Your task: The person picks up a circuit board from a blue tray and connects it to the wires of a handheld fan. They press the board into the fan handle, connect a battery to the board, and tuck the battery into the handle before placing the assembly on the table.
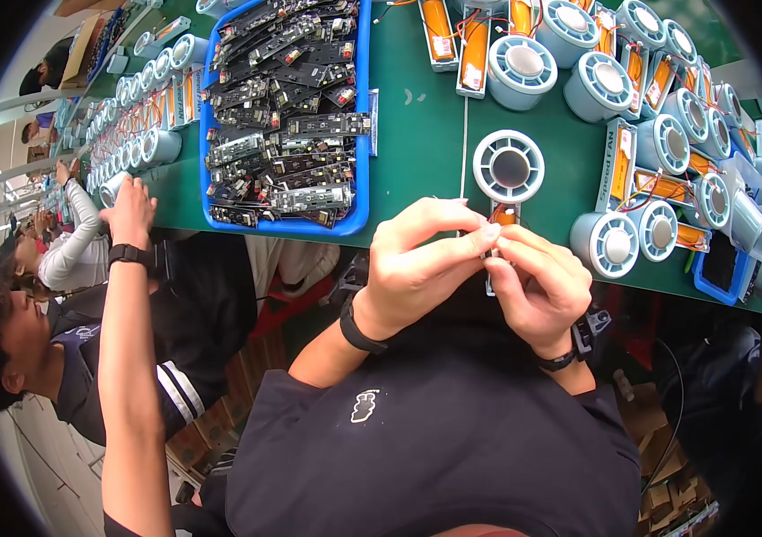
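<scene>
Just beyond my fingers, a light-blue round fan head (509,152) with a dark centre rests on the green table, facing up. An orange battery (505,216) and a bit of wire show between it and my hands. My left hand (417,259) is closed in a pinch, its fingertips beside the battery. Closed as well, my right hand (544,282) meets it fingertip to fingertip. What they pinch is small and hidden by the fingers. A narrow pale strip (490,285) shows below the fingertips.
A blue tray (363,192) heaped with black circuit boards stands left of the fan. Several fan units (613,243) with orange batteries and wires crowd the right. A smaller blue tray (710,288) is at the right edge. On the left, a co-worker's hand (133,213) reaches to more fans.
</scene>
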The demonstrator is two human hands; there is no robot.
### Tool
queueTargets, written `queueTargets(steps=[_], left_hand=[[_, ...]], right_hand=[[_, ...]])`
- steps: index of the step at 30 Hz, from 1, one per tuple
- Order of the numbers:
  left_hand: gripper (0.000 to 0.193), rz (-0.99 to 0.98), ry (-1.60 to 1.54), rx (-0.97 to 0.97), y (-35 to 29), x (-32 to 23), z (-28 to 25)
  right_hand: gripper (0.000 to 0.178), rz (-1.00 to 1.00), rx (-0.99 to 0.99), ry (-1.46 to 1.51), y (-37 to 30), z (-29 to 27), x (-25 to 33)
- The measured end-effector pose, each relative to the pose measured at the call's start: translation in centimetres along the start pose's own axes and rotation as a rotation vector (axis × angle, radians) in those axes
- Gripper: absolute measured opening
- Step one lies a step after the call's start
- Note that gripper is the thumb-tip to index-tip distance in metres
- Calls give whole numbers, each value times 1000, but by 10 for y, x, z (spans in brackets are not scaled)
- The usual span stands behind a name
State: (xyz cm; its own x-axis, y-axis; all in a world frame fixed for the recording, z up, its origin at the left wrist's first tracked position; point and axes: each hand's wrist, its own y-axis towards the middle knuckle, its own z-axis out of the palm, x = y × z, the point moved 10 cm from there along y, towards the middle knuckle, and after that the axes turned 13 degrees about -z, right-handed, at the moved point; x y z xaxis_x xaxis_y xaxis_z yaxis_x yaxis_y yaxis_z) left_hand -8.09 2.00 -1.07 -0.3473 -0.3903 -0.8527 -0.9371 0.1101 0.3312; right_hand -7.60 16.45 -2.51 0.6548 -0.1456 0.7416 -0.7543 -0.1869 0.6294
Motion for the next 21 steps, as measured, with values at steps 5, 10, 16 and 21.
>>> queueTargets(steps=[5,10,16,21], left_hand=[[37,55,64,-9,0,-8,0],[39,118,278,-10,-1,-20,-10],[44,-29,223,81,8,-15,-10],[44,-267,20,268,8,11,2]], right_hand=[[18,-42,4,-34,6,-3,8],[20,37,-46,-30,7,-7,7],[24,-16,25,-321,19,-4,9],[28,-192,38,-252,8,0,8]])
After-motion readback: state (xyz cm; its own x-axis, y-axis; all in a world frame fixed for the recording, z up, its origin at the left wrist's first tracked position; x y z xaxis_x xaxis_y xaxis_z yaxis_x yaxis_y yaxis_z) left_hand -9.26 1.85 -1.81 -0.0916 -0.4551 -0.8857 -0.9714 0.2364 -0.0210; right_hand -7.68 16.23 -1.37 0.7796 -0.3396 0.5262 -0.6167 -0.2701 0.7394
